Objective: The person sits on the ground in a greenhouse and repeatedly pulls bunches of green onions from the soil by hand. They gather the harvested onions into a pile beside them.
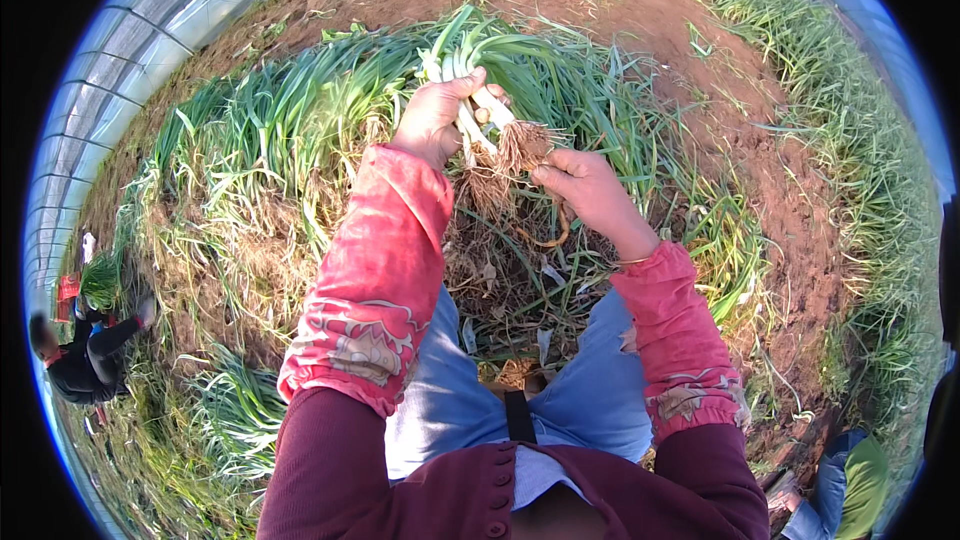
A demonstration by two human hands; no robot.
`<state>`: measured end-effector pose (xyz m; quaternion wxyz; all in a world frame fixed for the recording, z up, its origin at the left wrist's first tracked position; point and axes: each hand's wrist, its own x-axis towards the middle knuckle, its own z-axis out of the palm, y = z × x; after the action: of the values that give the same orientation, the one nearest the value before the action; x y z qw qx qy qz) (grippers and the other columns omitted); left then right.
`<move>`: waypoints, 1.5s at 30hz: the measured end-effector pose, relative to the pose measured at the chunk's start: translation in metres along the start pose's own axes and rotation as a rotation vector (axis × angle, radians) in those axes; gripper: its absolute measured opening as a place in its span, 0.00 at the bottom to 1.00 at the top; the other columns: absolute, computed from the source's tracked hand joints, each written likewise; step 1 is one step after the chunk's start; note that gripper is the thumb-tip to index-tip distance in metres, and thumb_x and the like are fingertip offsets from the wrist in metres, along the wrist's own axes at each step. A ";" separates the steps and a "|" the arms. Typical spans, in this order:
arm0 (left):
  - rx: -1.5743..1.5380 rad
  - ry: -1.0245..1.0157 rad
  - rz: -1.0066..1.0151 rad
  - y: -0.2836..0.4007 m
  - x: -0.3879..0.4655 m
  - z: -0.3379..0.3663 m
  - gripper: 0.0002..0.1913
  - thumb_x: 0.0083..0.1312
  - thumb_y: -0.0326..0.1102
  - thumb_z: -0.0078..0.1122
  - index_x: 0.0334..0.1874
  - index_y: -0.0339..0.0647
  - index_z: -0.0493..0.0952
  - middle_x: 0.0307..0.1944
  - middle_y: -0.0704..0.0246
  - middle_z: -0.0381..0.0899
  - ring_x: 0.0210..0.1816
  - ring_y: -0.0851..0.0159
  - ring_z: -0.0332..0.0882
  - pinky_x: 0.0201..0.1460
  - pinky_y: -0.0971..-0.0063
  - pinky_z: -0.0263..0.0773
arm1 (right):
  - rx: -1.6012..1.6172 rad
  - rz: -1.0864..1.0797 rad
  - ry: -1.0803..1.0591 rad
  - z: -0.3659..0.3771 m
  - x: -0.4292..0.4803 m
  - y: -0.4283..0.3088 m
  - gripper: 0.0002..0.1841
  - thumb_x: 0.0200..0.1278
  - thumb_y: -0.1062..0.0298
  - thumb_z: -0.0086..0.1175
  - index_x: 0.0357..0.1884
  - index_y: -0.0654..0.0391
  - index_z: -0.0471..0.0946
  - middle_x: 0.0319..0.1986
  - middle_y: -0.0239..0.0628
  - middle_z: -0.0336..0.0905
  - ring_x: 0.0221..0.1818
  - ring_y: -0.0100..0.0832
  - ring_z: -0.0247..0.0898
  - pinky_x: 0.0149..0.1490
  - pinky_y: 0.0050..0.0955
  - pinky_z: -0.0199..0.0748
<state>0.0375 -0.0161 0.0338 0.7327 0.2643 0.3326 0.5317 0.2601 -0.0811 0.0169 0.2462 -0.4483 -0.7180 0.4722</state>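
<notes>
My left hand point(439, 116) is closed around the white stems of a small bunch of leafy green allium plants point(486, 101), with their leaves pointing away from me. The brown roots point(521, 146) hang towards my right hand point(574, 176), whose thumb and forefinger pinch at the root tips. A yellowed, curled strip of leaf point(559, 232) dangles below that hand. Just beyond and around both hands lies a wide heap of the same green plants point(285, 112). Between my knees is a litter of dry leaves and stalks point(510, 277).
Growing green rows point(862, 165) run along the right, past a strip of reddish soil point(795, 240). A person point(90, 352) sits at the far left near a red crate point(67, 289). Another person point(847, 487) is partly visible at lower right. Greenhouse film point(112, 52) curves along the left.
</notes>
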 end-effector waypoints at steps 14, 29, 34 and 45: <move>0.027 0.034 0.087 -0.051 -0.008 0.039 0.07 0.61 0.27 0.58 0.39 0.34 0.71 0.26 0.62 0.78 0.25 0.62 0.79 0.21 0.76 0.75 | 1.045 0.031 0.450 0.022 0.023 0.018 0.10 0.66 0.66 0.48 0.43 0.61 0.73 0.32 0.36 0.77 0.30 0.29 0.75 0.36 0.27 0.74; -0.024 -0.005 -0.061 -0.050 0.004 0.024 0.09 0.60 0.27 0.59 0.40 0.33 0.74 0.35 0.61 0.81 0.35 0.62 0.81 0.39 0.66 0.79 | 0.735 0.252 0.338 0.017 0.001 0.015 0.32 0.64 0.36 0.41 0.44 0.61 0.74 0.27 0.34 0.77 0.24 0.24 0.72 0.29 0.25 0.72; -0.187 -0.099 -0.101 -0.037 0.010 0.011 0.07 0.65 0.31 0.52 0.37 0.34 0.72 0.32 0.61 0.79 0.38 0.58 0.80 0.50 0.57 0.75 | 0.781 0.091 -0.207 0.029 -0.005 0.006 0.31 0.59 0.54 0.58 0.60 0.60 0.63 0.52 0.36 0.70 0.53 0.30 0.66 0.48 0.35 0.72; -0.205 -0.243 -0.199 0.074 -0.040 -0.053 0.21 0.66 0.36 0.54 0.51 0.22 0.63 0.28 0.69 0.66 0.28 0.71 0.68 0.37 0.75 0.73 | 0.513 0.175 0.504 -0.057 -0.029 0.052 0.14 0.64 0.60 0.48 0.28 0.61 0.74 0.18 0.29 0.70 0.21 0.22 0.64 0.26 0.21 0.61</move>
<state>-0.0570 -0.0303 0.0631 0.8395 0.2162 0.2102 0.4520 0.3396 -0.0722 -0.0027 0.4782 -0.5339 -0.4522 0.5309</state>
